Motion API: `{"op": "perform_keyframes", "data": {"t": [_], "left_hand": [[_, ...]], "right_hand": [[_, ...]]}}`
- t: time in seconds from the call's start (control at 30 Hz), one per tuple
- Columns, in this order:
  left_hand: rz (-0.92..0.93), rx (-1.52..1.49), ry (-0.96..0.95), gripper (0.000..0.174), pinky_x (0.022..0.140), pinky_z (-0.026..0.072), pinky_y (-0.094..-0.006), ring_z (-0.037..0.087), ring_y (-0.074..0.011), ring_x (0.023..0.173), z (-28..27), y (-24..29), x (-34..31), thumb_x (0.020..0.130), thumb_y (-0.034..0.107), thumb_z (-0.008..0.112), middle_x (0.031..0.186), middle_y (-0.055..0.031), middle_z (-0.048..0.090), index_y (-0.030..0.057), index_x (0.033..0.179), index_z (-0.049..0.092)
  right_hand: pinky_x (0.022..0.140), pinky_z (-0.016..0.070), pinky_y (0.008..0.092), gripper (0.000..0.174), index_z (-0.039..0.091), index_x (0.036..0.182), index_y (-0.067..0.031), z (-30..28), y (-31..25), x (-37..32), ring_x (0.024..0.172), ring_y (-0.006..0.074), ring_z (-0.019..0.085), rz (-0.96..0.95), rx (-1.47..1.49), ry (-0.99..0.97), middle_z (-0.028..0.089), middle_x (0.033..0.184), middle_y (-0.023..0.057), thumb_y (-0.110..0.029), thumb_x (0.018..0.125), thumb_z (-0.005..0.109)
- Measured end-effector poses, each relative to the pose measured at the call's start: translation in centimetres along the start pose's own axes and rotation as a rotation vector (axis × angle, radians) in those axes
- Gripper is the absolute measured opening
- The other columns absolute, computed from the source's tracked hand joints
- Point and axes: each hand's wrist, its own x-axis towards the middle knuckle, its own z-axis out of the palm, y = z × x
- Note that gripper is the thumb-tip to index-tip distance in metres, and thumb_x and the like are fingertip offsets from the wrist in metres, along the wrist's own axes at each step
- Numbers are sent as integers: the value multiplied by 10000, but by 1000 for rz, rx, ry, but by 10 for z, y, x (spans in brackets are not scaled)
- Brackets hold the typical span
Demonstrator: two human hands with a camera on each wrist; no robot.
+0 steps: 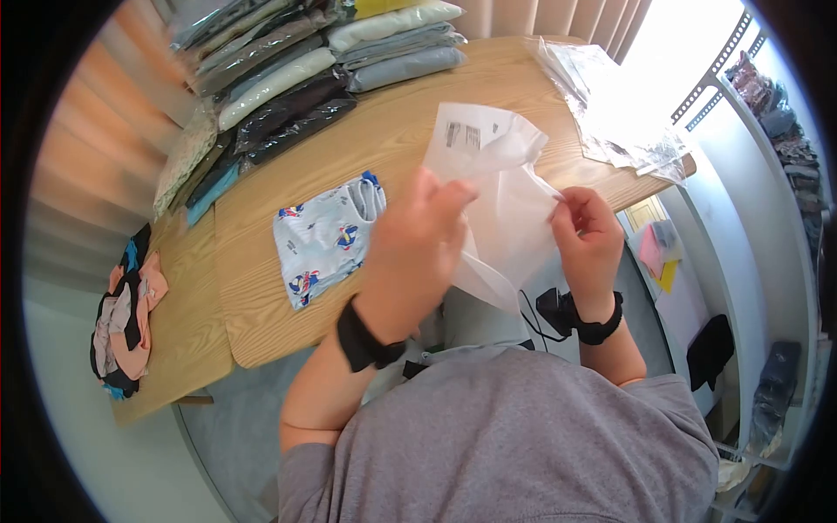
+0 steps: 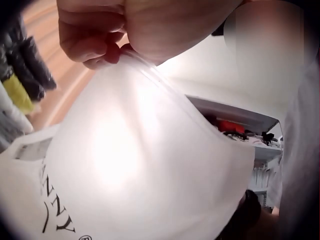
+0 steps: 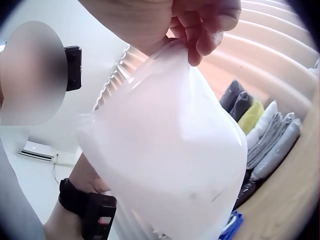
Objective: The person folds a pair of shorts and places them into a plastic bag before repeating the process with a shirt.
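Note:
A frosted white plastic bag (image 1: 510, 213) with a printed label hangs between both hands above the table. The left hand (image 1: 414, 248), blurred in the head view, pinches one edge of the bag (image 2: 145, 145), as the left wrist view shows. At the opposite edge the right hand (image 1: 591, 240) pinches the bag (image 3: 170, 135) between thumb and fingers. Dark lettering shows on the bag in the left wrist view. A folded light-blue garment with colourful prints (image 1: 327, 237) lies on the table, just left of the left hand.
Stacks of bagged clothes (image 1: 279, 78) stand at the back left of the wooden table (image 1: 261, 336). Clear plastic bags (image 1: 610, 109) lie at the back right. A loose pile of clothes (image 1: 126, 327) is at the far left, and shelves (image 1: 763, 235) stand on the right.

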Motion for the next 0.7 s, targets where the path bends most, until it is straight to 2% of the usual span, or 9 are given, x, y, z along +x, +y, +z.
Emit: {"op": "perform_keyframes", "data": {"t": [0.07, 0.2, 0.4, 0.47, 0.5, 0.57, 0.6, 0.67, 0.7], "left_hand": [[-29, 95, -47, 235, 591, 419, -385, 527, -297, 684, -40, -4, 0, 740, -51, 545, 773, -127, 479, 40, 946, 610], [-138, 233, 111, 333, 573, 358, -257, 435, -161, 622, -104, 1, -11, 746, -89, 482, 726, -60, 411, 18, 1008, 659], [-178, 739, 177, 361, 538, 376, -295, 451, -188, 591, -194, -3, -28, 735, -100, 516, 723, -99, 426, 26, 1052, 634], [-246, 778, 138, 365, 561, 382, -300, 457, -208, 606, -220, -5, -33, 731, -93, 504, 720, -110, 411, 18, 1060, 617], [-241, 830, 77, 360, 584, 387, -307, 462, -221, 626, -231, -12, -36, 731, -84, 497, 726, -118, 411, 12, 1060, 609], [-215, 855, -46, 332, 661, 413, -334, 499, -267, 705, -246, -35, -44, 740, -50, 495, 758, -131, 448, 11, 1050, 596], [-224, 866, -121, 301, 673, 427, -349, 519, -281, 741, -243, -46, -50, 749, -35, 503, 784, -132, 476, 11, 1032, 596], [-153, 882, -199, 240, 694, 453, -371, 551, -299, 810, -231, -83, -70, 768, 1, 515, 828, -132, 525, 15, 995, 594], [-74, 886, -206, 211, 703, 465, -378, 564, -303, 842, -222, -107, -84, 778, 23, 519, 846, -132, 544, 18, 976, 591]], "right_hand": [[518, 410, 191, 57, 623, 850, -9, 8, -13, 5, 563, 42, 496, -122, 41, -15, 599, 681, 7, -6, 797, 601], [538, 421, 195, 79, 620, 875, -10, 56, -43, 5, 579, 50, 503, -210, 272, -316, 605, 691, 15, -16, 797, 613], [612, 461, 243, 258, 593, 1009, 2, 140, -66, 7, 695, 83, 564, -219, 489, -755, 629, 801, 64, -174, 832, 657], [828, 429, 286, 390, 569, 1098, 18, 165, -44, 17, 979, 121, 548, 100, 337, -752, 614, 1034, 76, -289, 868, 642], [828, 429, 286, 390, 569, 1098, 18, 177, -27, 24, 979, 121, 548, 98, 344, -763, 614, 1034, 76, -289, 868, 642], [855, 395, 295, 511, 578, 1126, -1, 193, 3, 35, 1004, 149, 525, 536, 230, -832, 595, 1072, 84, -426, 848, 633], [855, 395, 295, 511, 578, 1126, -1, 193, 5, 34, 1004, 149, 525, 532, 230, -841, 595, 1072, 84, -426, 848, 633], [860, 371, 297, 564, 580, 1140, -10, 190, 4, 27, 979, 170, 523, 736, 209, -1102, 595, 1071, 93, -486, 840, 608], [619, 475, 284, 445, 616, 1023, 62, 188, -17, 18, 738, 180, 592, 780, 266, -953, 616, 896, 96, -298, 785, 724]]}}
